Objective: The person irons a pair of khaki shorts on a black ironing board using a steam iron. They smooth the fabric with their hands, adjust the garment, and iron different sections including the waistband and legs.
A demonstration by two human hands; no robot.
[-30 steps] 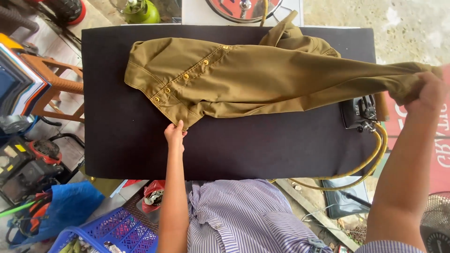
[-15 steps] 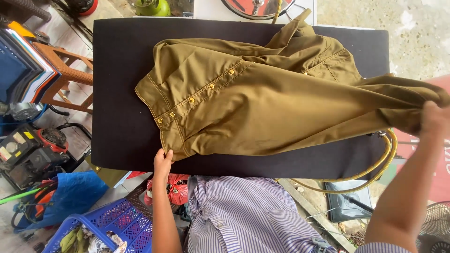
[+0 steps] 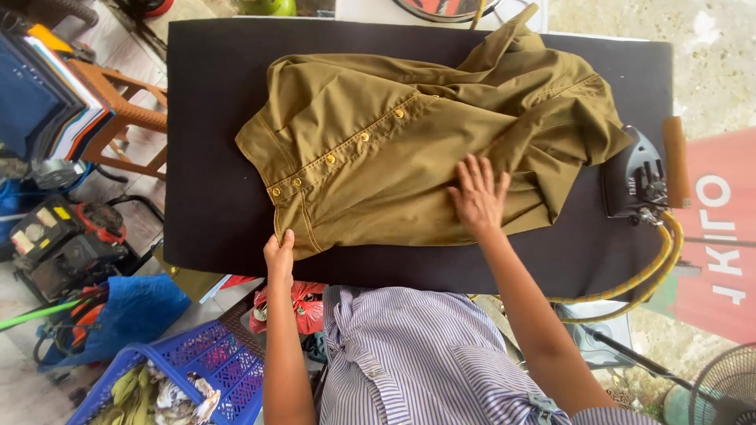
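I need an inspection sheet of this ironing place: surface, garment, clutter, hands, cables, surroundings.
Surface: black ironing board, bare at its left end.
Job's things: olive shirt spread on the board, creased; iron at the right end.
Clutter: nothing seen on the board.
Hands: left hand pinches the shirt's near hem; right hand lies flat on the cloth.
Cables: yellow hose loops from the iron.
Surroundings: blue basket, wooden stool, fan.

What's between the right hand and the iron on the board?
In the head view, bunched olive shirt fabric, then a bare strip of black board, lies between the right hand and iron.
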